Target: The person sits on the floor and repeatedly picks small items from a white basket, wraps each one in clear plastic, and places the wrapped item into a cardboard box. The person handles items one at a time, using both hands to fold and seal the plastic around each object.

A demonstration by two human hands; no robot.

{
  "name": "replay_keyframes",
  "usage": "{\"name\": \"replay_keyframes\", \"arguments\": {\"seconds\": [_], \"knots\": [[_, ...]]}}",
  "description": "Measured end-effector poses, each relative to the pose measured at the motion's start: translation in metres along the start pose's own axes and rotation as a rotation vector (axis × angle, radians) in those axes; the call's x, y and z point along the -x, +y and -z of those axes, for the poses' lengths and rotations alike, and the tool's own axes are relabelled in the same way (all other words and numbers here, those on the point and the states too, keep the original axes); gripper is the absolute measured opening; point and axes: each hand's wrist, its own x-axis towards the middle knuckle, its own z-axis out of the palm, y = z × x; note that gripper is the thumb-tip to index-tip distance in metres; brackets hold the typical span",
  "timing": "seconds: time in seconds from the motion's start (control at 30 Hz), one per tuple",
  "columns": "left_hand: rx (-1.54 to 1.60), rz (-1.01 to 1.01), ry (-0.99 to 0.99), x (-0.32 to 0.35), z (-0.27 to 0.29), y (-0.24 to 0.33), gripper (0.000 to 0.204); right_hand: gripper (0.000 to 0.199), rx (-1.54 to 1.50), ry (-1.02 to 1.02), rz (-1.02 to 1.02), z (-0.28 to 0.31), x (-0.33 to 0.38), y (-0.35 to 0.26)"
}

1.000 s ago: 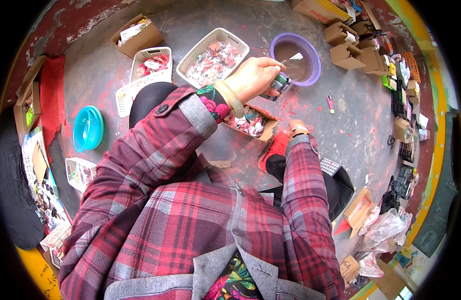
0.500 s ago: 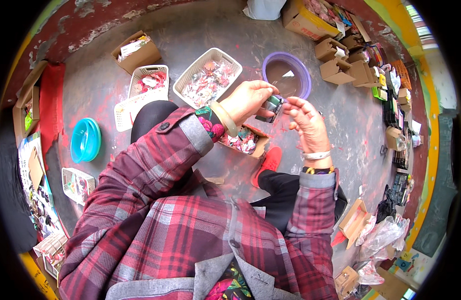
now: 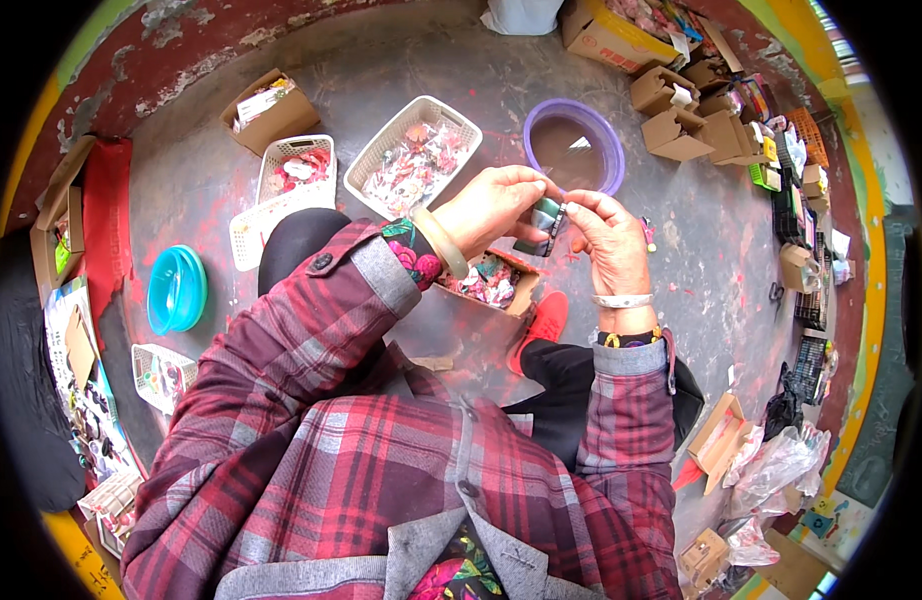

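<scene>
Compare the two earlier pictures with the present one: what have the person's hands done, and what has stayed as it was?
The right hand rose from the lap and took hold of the small dark object, which the left hand already held and has drawn back from the purple bowl. Both hands now pinch it. The white baskets, the blue bowl and the cardboard boxes stayed put.

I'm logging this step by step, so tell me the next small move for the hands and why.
Probably steady the small dark packet and work at its top edge with the right hand. Both hands pinch it above the open cardboard box of similar small pieces, the left hand gripping its side and the right fingertips at its upper corner.
</scene>
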Motion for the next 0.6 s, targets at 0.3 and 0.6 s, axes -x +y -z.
{"name": "replay_keyframes", "arguments": {"seconds": [0.3,0.6], "knots": [[0.0,-0.018,0.011,-0.007,0.003,-0.008,0.024,0.013,-0.094,0.015,0.047,0.005,-0.001,0.005],[-0.113,-0.069,0.054,-0.006,0.001,-0.004,0.023,0.014,-0.064,-0.022,0.011,0.006,-0.001,0.001]]}}
